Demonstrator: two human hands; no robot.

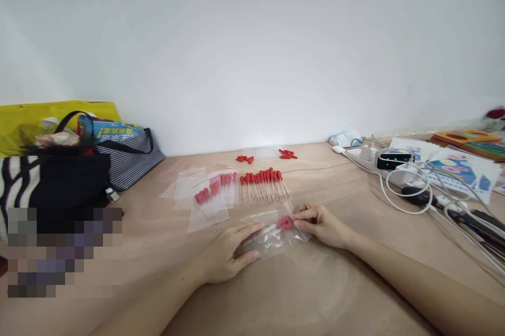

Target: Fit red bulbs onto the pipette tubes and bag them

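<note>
A clear zip bag (272,244) lies on the table in front of me, with thin clear droppers inside whose red bulbs (285,222) are at its right end. My right hand (321,224) pinches the bag's right edge between thumb and fingers, close to the bulbs. At the other end, my left hand (231,252) rests with thumb and forefinger spread, its fingertips touching the bag's left side. Just beyond, a row of loose red-bulbed droppers (262,178) lies side by side. Left of that row are several bagged droppers (211,196), their bags overlapping.
Small red bulbs (245,159) and a further clear bag with thin tubes (267,153) lie near the wall. Bags (130,152) stand at the left. A power strip (363,159), white cables (398,202) and printed sheets (453,165) occupy the right.
</note>
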